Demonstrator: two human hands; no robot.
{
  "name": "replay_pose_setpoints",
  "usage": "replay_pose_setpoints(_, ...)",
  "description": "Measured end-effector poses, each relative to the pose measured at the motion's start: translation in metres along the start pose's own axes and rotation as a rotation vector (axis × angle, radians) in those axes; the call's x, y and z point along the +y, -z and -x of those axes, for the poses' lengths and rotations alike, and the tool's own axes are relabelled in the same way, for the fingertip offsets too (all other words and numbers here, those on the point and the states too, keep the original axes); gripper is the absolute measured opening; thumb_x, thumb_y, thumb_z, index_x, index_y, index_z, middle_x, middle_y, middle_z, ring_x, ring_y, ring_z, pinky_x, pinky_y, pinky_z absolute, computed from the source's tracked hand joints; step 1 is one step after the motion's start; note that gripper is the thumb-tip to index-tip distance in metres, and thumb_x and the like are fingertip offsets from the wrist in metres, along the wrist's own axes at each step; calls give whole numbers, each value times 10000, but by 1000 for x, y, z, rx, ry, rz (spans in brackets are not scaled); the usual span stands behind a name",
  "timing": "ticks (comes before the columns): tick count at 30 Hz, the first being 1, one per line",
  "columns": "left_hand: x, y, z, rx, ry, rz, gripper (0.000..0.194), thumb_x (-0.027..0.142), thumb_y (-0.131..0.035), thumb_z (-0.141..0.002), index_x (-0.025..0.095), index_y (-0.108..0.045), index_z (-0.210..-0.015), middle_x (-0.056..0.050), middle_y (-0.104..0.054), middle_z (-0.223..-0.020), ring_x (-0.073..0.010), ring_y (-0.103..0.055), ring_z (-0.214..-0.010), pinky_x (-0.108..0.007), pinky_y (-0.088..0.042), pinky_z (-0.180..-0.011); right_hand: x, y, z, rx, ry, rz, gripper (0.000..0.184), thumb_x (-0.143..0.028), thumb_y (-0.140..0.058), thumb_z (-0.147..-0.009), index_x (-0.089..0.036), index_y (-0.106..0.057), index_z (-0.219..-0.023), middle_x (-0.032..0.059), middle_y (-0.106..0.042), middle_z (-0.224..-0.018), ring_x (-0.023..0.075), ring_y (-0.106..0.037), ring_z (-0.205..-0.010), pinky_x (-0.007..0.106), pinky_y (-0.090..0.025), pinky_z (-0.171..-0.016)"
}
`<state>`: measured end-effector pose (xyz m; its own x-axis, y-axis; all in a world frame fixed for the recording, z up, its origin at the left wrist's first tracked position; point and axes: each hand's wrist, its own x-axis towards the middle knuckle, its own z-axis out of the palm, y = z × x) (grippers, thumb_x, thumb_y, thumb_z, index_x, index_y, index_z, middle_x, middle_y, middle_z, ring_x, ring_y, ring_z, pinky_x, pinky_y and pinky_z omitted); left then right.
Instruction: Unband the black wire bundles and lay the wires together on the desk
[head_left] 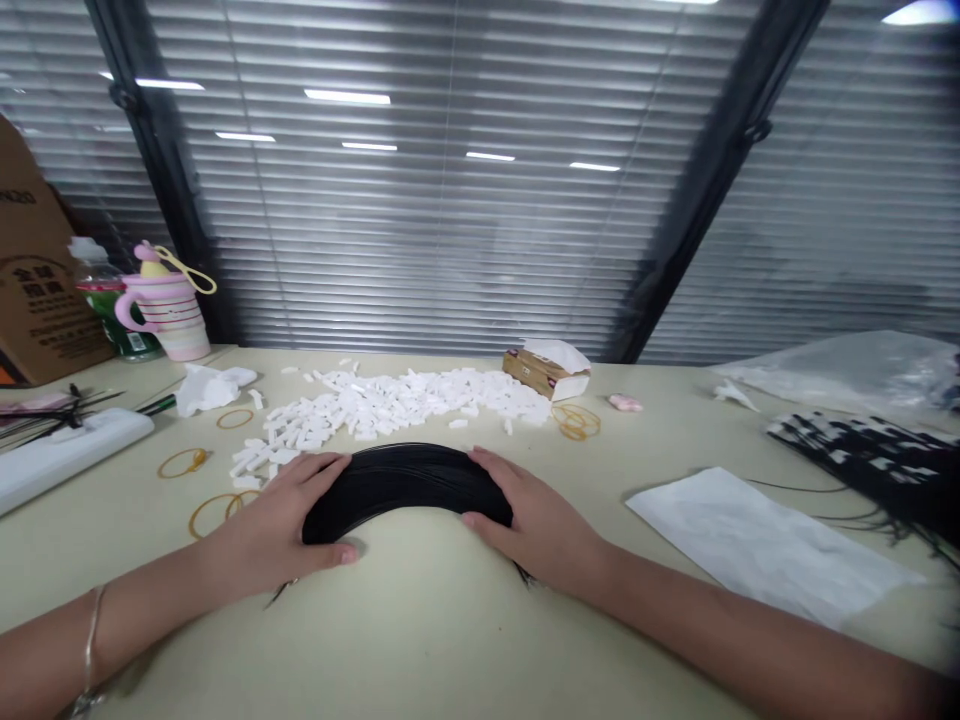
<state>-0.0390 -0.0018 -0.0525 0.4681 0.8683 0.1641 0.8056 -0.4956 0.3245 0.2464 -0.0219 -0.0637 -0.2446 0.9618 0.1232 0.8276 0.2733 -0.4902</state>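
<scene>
A thick bundle of black wires (409, 478) lies bent in an arch over the pale table. My left hand (274, 525) grips its left end, thumb below and fingers over the top. Around the right end, my right hand (536, 515) is closed in the same way. A few thin wire ends poke out beneath both palms. Just behind the bundle spreads a heap of small white plastic pieces (397, 398). Yellow rubber bands (217, 515) lie beside my left hand, partly covered by it.
A small tissue pack (544, 368) and more rubber bands (576, 421) sit behind my right hand. At right are a white sheet (765, 535) and black wires with white ends (877, 460). A pink cup (171, 315), bottle (120, 310) and carton (45, 270) stand back left.
</scene>
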Motion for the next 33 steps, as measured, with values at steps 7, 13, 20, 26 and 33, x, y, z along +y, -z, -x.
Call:
replay_pose_setpoints(7, 2, 4, -4, -26, -14, -8, 523, 417, -447, -812, 162, -471, -1268, -114, -517, -1272, -277, -450, -1183, -416, -385, -1000, 0, -1, 0, -17, -22, 29, 677, -489, -468, -766, -156, -353, -1345, 108, -325, -1428, 285, -330, -1289, 473, -303, -1047)
replay_pose_setpoints(13, -1, 4, -7, -42, -14, -5, 480, 371, -455, -819, 166, -483, -1252, -97, -536, -1254, -247, -464, -1170, -386, -377, -1006, -3, 1, -1, -35, -31, 44, 664, -483, -443, -781, -135, -355, -1339, 124, -458, -1332, 299, -449, -1193, 470, -390, -972)
replay_pose_setpoints(20, 0, 11, -11, -29, 22, -6, 438, 404, -508, -795, 212, -548, -1186, -66, -618, -1153, -252, -531, -1094, -378, -428, -939, -3, 4, 0, -37, -26, 61, 610, -450, -458, -797, -160, -384, -1329, 97, -513, -1288, 281, -501, -1141, 431, -423, -937)
replay_pose_setpoints(26, 0, 12, -10, -25, 7, -24, 409, 444, -482, -814, 240, -567, -1158, -52, -649, -1080, -245, -564, -1033, -374, -447, -898, -3, 3, -2, -30, -6, 101, 559, -421, -464, -814, -160, -423, -1307, 99, -560, -1236, 276, -546, -1080, 425, -445, -901)
replay_pose_setpoints(33, -4, 12, -4, -10, -23, -61, 518, 484, -504, -787, 196, -527, -1216, -116, -549, -1232, -292, -517, -1118, -440, -444, -923, 6, 26, -11, -19, 131, 182, 419, -440, -396, -880, -191, -533, -1187, 74, -551, -1247, 208, -517, -1120, 375, -417, -951)
